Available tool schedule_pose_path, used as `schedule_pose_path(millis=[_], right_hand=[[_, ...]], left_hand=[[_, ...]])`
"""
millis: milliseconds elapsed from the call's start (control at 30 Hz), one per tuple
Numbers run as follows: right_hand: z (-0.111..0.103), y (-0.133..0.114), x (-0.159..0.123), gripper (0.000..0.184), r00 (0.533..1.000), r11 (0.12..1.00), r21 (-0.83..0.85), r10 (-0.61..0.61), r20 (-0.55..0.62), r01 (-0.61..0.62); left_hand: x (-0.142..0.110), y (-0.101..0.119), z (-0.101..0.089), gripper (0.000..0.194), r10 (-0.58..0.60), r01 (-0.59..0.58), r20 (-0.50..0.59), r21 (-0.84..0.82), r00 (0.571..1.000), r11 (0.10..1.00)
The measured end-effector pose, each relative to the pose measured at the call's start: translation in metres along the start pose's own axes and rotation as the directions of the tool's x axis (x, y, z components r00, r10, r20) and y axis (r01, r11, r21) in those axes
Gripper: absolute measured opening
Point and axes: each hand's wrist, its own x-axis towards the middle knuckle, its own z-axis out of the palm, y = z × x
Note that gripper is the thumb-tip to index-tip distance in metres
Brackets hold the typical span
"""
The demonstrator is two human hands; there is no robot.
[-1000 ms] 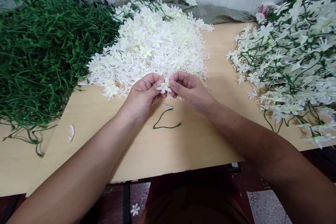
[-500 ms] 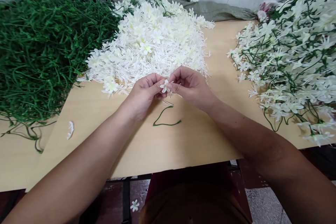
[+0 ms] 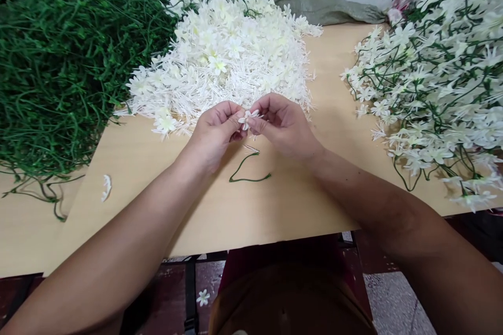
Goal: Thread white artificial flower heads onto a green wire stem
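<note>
Pinching a small white artificial flower between their fingertips, the left hand and right hand meet just in front of the heap of loose white blossoms. Nearer the person, a bent green plastic stem lies on the tan tabletop, between the green stem pile and the flowered stems.

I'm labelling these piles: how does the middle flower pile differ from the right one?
The middle pile is mostly white flowers and loose white strands; the right pile has green stems running all through it. The middle pile borders the green pile; the right pile lies apart from it. Both show white flowers.
</note>
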Motion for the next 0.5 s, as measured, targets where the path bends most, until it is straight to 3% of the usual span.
schedule_pose_path(millis=[100, 167, 267, 367, 500], right_hand=[[-0.004, 0.000, 0.002, 0.041, 1.000, 0.999, -0.037, -0.021, -0.013, 0.020], [-0.009, -0.003, 0.003, 0.040, 0.999, 0.998, -0.063, -0.025, -0.047, 0.022], [-0.019, -0.010, 0.004, 0.039, 0.997, 0.999, -0.041, 0.025, -0.067, -0.027], [-0.025, -0.013, 0.003, 0.039, 0.988, 0.988, 0.058, 0.137, 0.066, -0.141], [-0.024, -0.010, 0.001, 0.040, 0.960, 0.964, 0.130, 0.207, 0.190, -0.233]], left_hand=[[0.002, -0.001, -0.004, 0.023, 0.039, -0.041, 0.028, 0.077, 0.999, 0.996], [0.002, 0.000, -0.012, 0.023, 0.074, -0.089, 0.071, 0.228, 0.995, 0.970], [-0.001, 0.001, -0.026, 0.020, 0.037, -0.162, 0.245, 0.513, 0.969, 0.843], [-0.004, -0.001, -0.034, 0.020, -0.072, -0.204, 0.353, 0.681, 0.933, 0.703], [-0.003, -0.006, -0.031, 0.018, 0.021, -0.234, 0.279, 0.761, 0.960, 0.605]])
